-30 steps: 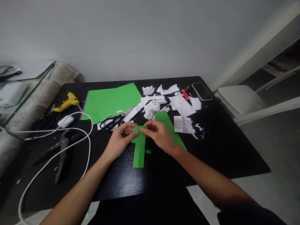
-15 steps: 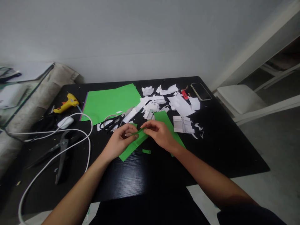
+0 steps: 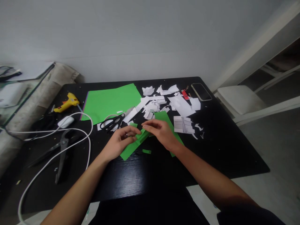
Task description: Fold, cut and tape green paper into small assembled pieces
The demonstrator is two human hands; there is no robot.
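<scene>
Between my hands, over the black table, is a green paper piece with a raised, folded edge. My left hand grips its left side, thumb on top and fingers curled by the fold. The fingers of my right hand pinch its upper right end. A green paper strip lies under and behind my right hand. Just below the held paper rests a small green scrap. Black-handled scissors lie to the upper left of my left hand.
Green sheets lie at the back left, near a yellow glue gun. White paper scraps spread across the back right, beside a phone. A white cable loops over large dark shears at left.
The fold in the green paper stands out more beside my fingertips. My left fingers have shifted slightly, with the thumb lower; my right hand has barely moved.
</scene>
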